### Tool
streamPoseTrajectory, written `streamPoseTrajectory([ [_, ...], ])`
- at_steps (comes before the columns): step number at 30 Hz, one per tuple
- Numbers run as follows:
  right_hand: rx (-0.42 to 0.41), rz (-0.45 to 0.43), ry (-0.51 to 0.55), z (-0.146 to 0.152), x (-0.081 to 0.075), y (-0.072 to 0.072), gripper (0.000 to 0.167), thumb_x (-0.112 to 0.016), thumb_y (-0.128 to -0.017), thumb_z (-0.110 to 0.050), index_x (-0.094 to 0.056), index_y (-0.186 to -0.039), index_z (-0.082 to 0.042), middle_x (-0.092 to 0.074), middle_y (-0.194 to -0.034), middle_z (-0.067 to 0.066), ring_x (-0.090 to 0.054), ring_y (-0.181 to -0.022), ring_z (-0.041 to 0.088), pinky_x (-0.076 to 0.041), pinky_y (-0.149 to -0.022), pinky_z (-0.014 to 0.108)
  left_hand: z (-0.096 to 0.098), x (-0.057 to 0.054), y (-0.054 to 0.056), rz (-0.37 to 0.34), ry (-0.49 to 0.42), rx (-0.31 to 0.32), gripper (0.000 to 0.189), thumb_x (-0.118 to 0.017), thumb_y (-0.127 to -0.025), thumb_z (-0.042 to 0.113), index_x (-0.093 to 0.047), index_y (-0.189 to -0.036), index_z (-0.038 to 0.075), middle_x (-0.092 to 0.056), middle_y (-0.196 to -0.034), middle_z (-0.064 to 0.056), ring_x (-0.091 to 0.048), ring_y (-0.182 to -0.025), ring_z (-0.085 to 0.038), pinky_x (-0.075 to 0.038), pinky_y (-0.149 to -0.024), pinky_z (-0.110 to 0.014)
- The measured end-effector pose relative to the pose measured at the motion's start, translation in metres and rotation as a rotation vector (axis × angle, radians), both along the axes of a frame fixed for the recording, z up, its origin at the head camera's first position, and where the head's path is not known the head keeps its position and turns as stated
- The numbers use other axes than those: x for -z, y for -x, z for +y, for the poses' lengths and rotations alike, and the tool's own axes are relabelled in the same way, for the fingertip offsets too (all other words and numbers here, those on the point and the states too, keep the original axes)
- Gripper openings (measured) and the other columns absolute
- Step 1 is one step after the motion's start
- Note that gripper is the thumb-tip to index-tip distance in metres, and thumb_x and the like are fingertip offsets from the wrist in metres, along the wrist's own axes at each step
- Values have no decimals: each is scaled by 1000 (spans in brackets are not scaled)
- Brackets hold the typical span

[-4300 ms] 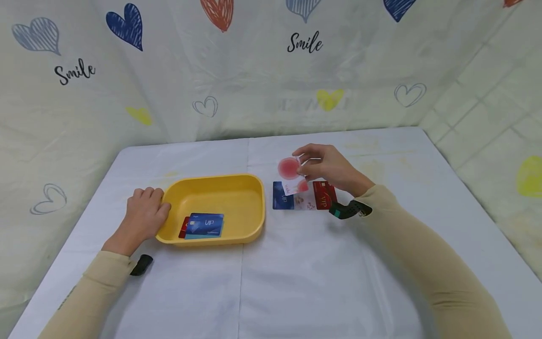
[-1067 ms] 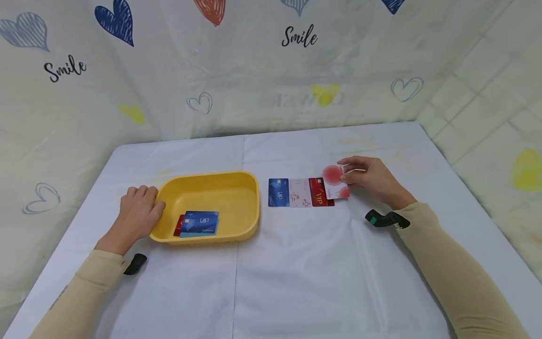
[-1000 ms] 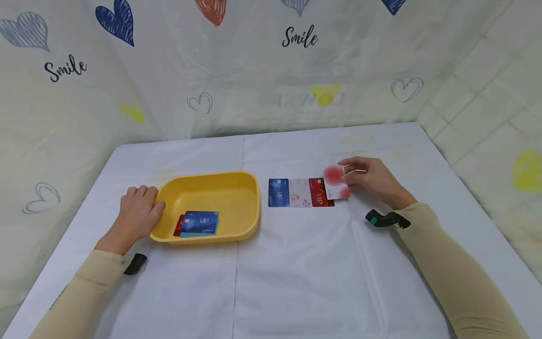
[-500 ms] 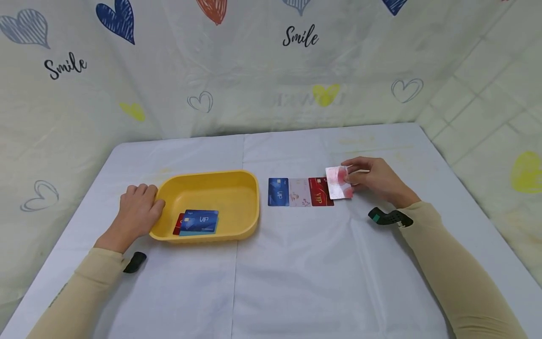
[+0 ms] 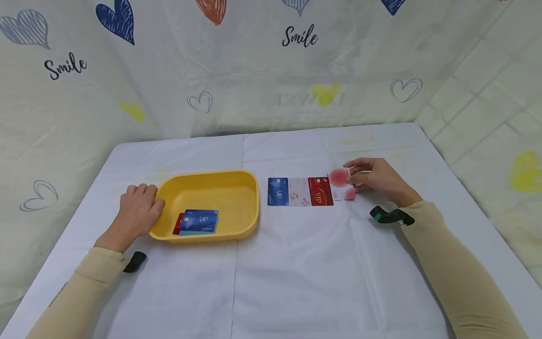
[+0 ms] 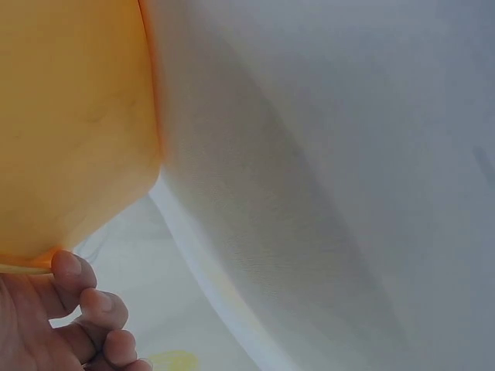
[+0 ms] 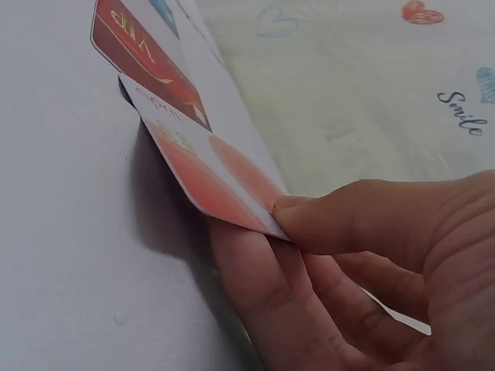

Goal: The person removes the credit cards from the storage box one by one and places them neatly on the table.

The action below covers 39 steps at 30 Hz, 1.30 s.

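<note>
My left hand [image 5: 139, 214] grips the left end of the yellow tray [image 5: 228, 202]; in the left wrist view, its fingers [image 6: 75, 267] curl at the tray's rim. A blue VIP card [image 5: 201, 221] overlaps a red card [image 5: 178, 226] and a light-blue one inside the tray. My right hand [image 5: 381, 181] pinches a white card with pink circles [image 5: 338, 178] between thumb and fingers, at the right end of a card row. In the right wrist view, this card [image 7: 193, 166] is tilted, its near edge raised, its far end by the red VIP card [image 7: 139, 42].
The row on the white-covered table [image 5: 296, 273] runs from a blue VIP card [image 5: 277, 192] through a pale floral card [image 5: 299, 192] to a red VIP card [image 5: 320, 192]. A light curtain printed with hearts [image 5: 115, 21] hangs behind the table.
My right hand has carried the pink-circled card rightward from above the row's left part to the right side of the red card. My left hand keeps its grip on the tray.
</note>
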State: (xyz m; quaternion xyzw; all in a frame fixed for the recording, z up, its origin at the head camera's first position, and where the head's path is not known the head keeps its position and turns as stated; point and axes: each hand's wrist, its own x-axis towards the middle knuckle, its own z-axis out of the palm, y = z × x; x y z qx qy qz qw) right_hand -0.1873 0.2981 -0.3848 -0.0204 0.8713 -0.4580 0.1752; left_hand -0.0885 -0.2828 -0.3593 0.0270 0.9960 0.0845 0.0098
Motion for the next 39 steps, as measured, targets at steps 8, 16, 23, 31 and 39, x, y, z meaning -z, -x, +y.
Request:
streamPoseTrajectory([
  [8, -29, -22, -26, 3, 2, 1, 55, -73, -94, -30, -56, -143, -10, -59, -134, 19, -64, -105, 26, -60, -79, 22, 1, 0, -1, -1, -6, -6, 31, -40, -98, 21, -53, -107, -7, -49, -95, -21, -36, -103, -43, -32, -84, -53],
  [16, -39, -15, -70, 4, 1, 1, 59, -74, -93, -37, -57, -142, -11, -59, -135, 18, -62, -111, 30, -58, -78, 21, 0, 0, -1, -1, -8, -5, 32, -40, -98, 21, -53, -108, -7, -49, -96, -21, -36, -104, -43, -32, -85, -54],
  [23, -50, 11, -136, -1, -4, -2, 59, -70, -95, -43, -58, -142, -9, -62, -134, 20, -63, -111, 29, -55, -80, 21, 0, 0, -1, -3, -7, -3, 33, -39, -98, 21, -53, -108, -7, -49, -96, -22, -36, -104, -44, -33, -84, -54],
  [31, -46, 9, -155, 1, -8, -2, 58, -61, -101, -46, -54, -144, -8, -72, -125, 21, -75, -93, 18, -57, -80, 19, 1, -1, -1, -9, 3, -6, 33, -40, -99, 21, -52, -110, -8, -50, -99, -23, -36, -105, -44, -34, -85, -56],
  [39, -34, 23, -164, 4, -8, 1, 51, -60, -102, -42, -59, -139, -6, -77, -117, 17, -78, -89, 15, -53, -81, 16, 2, -1, -1, -5, -4, -7, 34, -40, -98, 21, -53, -111, -8, -51, -100, -24, -36, -105, -44, -34, -85, -55],
])
